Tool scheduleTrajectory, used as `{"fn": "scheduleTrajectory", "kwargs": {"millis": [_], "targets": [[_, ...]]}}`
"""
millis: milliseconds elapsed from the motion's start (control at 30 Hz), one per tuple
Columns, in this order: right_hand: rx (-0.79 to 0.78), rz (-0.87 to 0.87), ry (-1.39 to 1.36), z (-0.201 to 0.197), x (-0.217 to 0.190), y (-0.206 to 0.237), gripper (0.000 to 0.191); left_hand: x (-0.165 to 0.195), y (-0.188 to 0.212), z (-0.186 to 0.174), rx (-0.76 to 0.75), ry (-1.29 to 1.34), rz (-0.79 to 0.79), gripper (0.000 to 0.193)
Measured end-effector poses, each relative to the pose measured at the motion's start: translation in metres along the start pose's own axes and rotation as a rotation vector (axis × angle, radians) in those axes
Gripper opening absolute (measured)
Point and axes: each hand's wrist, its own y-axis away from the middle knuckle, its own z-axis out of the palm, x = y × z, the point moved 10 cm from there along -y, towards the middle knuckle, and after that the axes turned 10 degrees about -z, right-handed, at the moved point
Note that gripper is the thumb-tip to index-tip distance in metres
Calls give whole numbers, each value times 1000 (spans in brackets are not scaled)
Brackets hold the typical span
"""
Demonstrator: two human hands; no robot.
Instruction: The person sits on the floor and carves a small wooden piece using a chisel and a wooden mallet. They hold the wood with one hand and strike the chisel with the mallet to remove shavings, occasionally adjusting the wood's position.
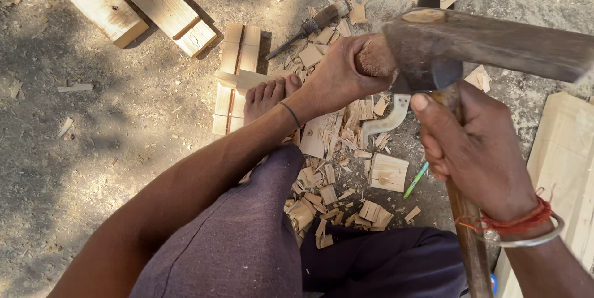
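My left hand [339, 78] is closed around the reddish butt end of a thick dark wooden tool head [495, 41]. A curved pale metal blade [388, 120] hangs below that head. Lower down, my right hand [479, 152] grips the tool's brown wooden handle [470, 254], thumb pointing up toward the head. My bare foot [265, 97] rests on the sandy ground beside a notched pair of wooden strips [238, 63]. Wood chips [328, 193] lie heaped under the tool.
A chisel with a wooden grip [317, 24] lies beyond the chips. Three pale planks [133, 4] sit at the top left, a wide board [563, 162] at the right. A green pen [416, 180] and a square offcut [388, 172] lie among the shavings.
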Motion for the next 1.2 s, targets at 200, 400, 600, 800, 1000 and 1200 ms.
{"fn": "scheduleTrajectory", "kwargs": {"millis": [200,400,600,800,1000,1200], "targets": [[165,-322,-369,-42,-3,3,50,-13,-6,0,6,-23,21,37],[-25,103,-68,6,59,-3,35,-6,6,3,-19,34,66,32],[319,-173,-315,6,16,25,19,-20,1,-3,31,18,-38,33],[341,-442,-581,24,48,48,24,2,-24,11,-70,-65,-4,49],[401,-478,-666,21,86,75,31,56,-12,-21,-45,182,284,63],[494,-522,-663,15,90,83,24,40,9,-20,44,77,240,52]]}}
